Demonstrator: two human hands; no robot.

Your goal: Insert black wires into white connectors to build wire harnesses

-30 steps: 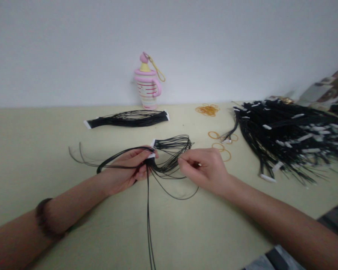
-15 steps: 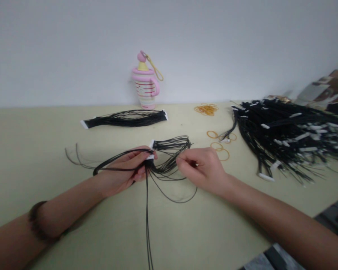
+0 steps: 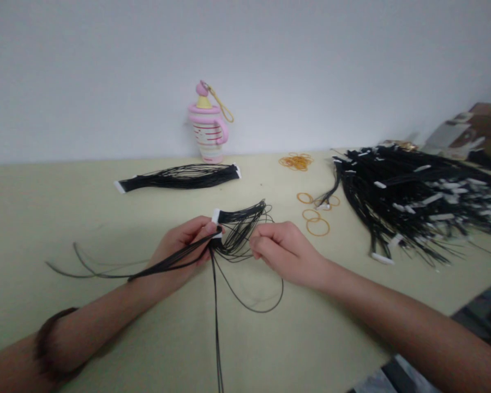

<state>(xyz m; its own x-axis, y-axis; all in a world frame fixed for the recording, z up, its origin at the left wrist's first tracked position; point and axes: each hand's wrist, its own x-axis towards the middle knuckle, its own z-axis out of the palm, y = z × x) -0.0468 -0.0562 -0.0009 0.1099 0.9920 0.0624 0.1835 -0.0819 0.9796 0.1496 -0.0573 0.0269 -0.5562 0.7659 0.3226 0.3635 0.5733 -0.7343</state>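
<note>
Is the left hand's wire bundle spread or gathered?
Spread: black wires fan loosely out from the white strip in the left hand.

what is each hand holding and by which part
The left hand grips a bundle of thin black wires just behind its white end connector. The right hand is beside the wires; whether it pinches any cannot be told.
</note>
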